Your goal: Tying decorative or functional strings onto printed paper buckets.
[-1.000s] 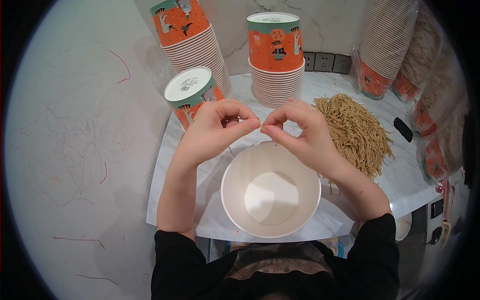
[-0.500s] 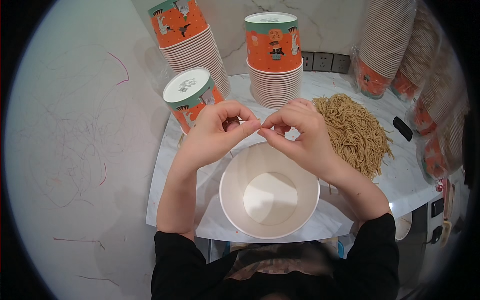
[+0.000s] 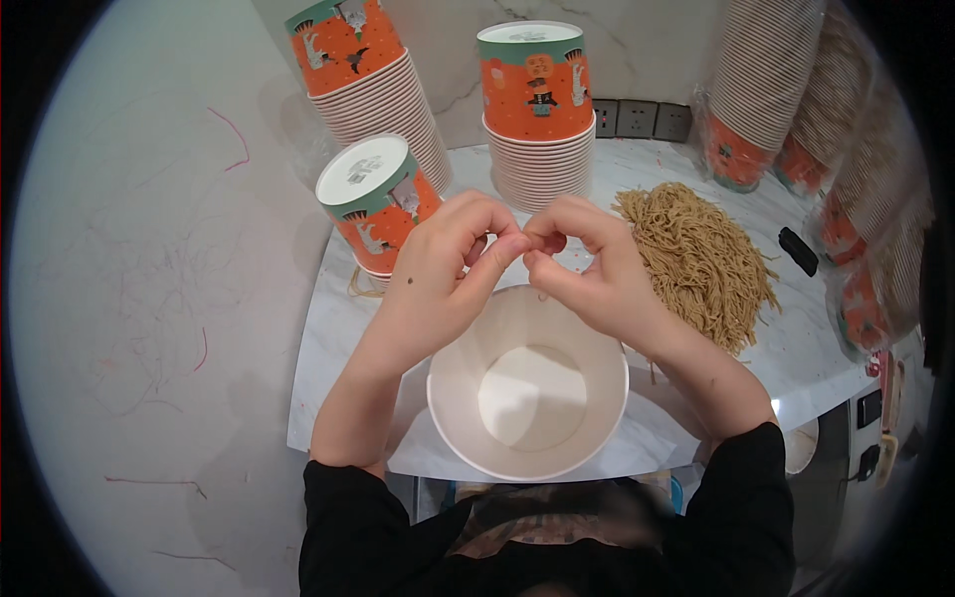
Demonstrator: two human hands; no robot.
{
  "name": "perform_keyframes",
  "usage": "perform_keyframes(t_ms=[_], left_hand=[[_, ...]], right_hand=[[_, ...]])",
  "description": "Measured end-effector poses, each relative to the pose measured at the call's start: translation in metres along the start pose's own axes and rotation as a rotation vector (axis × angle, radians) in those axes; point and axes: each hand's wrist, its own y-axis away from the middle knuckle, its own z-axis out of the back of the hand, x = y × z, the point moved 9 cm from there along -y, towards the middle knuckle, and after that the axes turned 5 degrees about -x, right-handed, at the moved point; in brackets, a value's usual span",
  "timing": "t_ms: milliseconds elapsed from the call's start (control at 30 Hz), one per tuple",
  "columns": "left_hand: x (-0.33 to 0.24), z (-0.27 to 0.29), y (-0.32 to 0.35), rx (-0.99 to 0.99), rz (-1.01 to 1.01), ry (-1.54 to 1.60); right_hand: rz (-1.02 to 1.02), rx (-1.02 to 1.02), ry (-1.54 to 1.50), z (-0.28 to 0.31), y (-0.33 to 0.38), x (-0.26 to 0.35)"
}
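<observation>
Above the far rim of an open white paper bucket [image 3: 453,383], my two hands meet fingertip to fingertip. My left hand [image 3: 443,274] is closed in a pinch of thumb and forefinger. Touching it, my right hand [image 3: 597,269] pinches the same way. Whatever lies between the fingertips is hidden or too thin to make out. The bucket stands upright, and nothing shows inside it but shadow. Right of my right hand lies a heap of tan, noodle-like strands [image 3: 701,264]. Behind my left hand is an upturned orange and green paper bucket [image 3: 373,219].
Tall stacks of upturned orange buckets stand at the back left [image 3: 368,95] and back middle [image 3: 537,109]. Plastic-wrapped bucket stacks [image 3: 761,90] line the right side. A small black object [image 3: 798,252] lies near them. Sockets [image 3: 637,118] sit on the back wall; a scribbled wall [image 3: 149,298] rises at left.
My hands have drawn closer together, fingertips now touching, and my left hand has turned to show more of its back. A thin strand seen at my left fingers before is no longer visible.
</observation>
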Motion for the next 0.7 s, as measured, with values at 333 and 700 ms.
perform_keyframes(t_ms=[333,700], left_hand=[[-0.008,0.004,-0.001,-0.100,-0.111,-0.198],[-0.004,0.022,-0.006,-0.044,-0.112,-0.140]], right_hand=[[-0.141,0.051,-0.163,-0.005,-0.002,-0.014],[-0.176,0.062,-0.188,-0.004,-0.003,-0.020]])
